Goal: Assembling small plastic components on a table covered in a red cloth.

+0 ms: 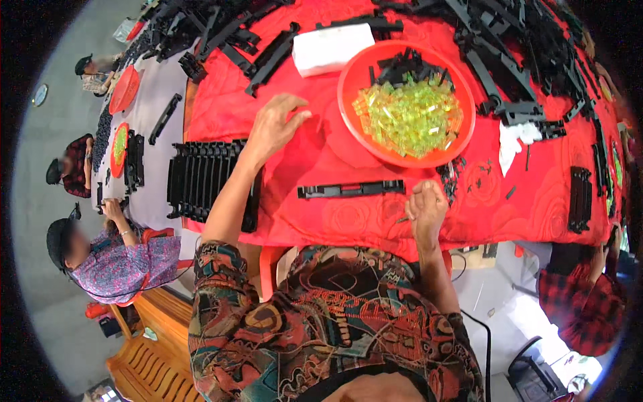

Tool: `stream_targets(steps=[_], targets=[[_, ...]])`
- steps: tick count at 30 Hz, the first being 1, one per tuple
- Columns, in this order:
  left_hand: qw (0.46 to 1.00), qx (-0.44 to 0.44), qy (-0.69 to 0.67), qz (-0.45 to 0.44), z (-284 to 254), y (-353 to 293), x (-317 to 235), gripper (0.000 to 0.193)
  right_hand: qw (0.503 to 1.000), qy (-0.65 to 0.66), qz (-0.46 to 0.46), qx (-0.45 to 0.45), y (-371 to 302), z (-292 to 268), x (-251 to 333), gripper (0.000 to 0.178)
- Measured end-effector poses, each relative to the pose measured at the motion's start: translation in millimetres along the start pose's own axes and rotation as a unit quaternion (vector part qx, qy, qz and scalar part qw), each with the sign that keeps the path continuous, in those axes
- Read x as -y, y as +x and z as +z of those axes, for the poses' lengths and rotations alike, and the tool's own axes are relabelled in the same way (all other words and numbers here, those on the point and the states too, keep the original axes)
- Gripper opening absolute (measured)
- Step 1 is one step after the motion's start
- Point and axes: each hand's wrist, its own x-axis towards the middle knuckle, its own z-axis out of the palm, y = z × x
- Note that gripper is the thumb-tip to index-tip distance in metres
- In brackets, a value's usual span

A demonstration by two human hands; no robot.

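My left hand (278, 127) hovers over the red cloth, fingers bent and thumb apart, with nothing visible in it. My right hand (426, 206) is closed beside the right end of a long black plastic part (351, 189); whatever its fingers may hold is hidden. That part lies crosswise on the cloth in front of me. Beyond my right hand stands a red basin (345, 110). Inside it are many translucent yellow-green pieces (412, 117), with small black pieces (408, 65) at the far side. Several similar black parts (194, 181) lie in a row by my left forearm.
A white block-like box (333, 49) touches the basin's far left. Black parts (495, 67) pile up at the far right, near crumpled white tissue (514, 141). Small black bits (450, 179) lie by my right hand. Other people sit along the left and at the right.
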Motion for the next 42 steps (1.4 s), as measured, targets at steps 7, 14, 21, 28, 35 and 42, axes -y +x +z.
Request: stream_targets(steps=[7, 14, 21, 28, 35, 42], targets=[[0.984, 0.129, -0.112, -0.054, -3, -87, -58, 0.036, 1.0, -0.009, -0.01, 0.008, -6, -1, 2, 0.027], [1.0, 0.024, -0.004, -0.004, 39, -125, -58, 0.042, 0.993, -0.101, -0.031, -0.052, -6, -1, 35, 0.022], [0.999, 0.006, -0.043, -0.007, 57, -119, -67, 0.04, 0.929, -0.313, -0.193, -0.041, 25, -1, 75, 0.015], [0.996, -0.008, -0.089, -0.012, 62, -117, -63, 0.037, 0.762, -0.578, -0.289, -0.034, 46, 28, 91, 0.01], [0.995, -0.006, -0.099, -0.023, 62, -116, -62, 0.037, 0.604, -0.71, -0.359, -0.041, 81, 29, 82, 0.013], [0.994, -0.007, -0.103, -0.023, 60, -115, -63, 0.035, 0.548, -0.778, -0.302, -0.047, 106, 17, 103, 0.023]])
